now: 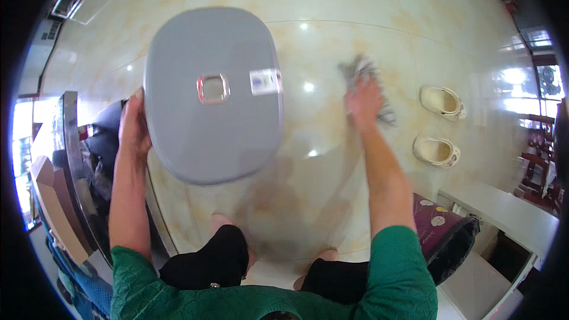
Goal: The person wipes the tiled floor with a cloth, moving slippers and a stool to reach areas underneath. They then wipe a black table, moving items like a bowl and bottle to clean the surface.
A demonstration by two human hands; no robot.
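Note:
My left hand (134, 122) grips the left edge of a grey, rounded-rectangular plastic piece (215, 142), perhaps a lid or the top of a bin; its underside is hidden. A small square inset (213, 89) with a shiny, reddish rim sits near its middle. Close to the right edge is a white sticker (264, 82) that bears print. Off to the right, my right hand (366, 100) holds a crumpled, grey-and-white striped cloth (367, 66), blurred in part. Whether the cloth touches the floor I cannot tell.
Glossy cream floor tiles (338, 186) lie below. Two cream clogs (438, 151) stand at the right. By my right arm are a purple flowered bin (438, 220) with a black liner and a white shelf unit (502, 209). Dark furniture (73, 155) borders the left.

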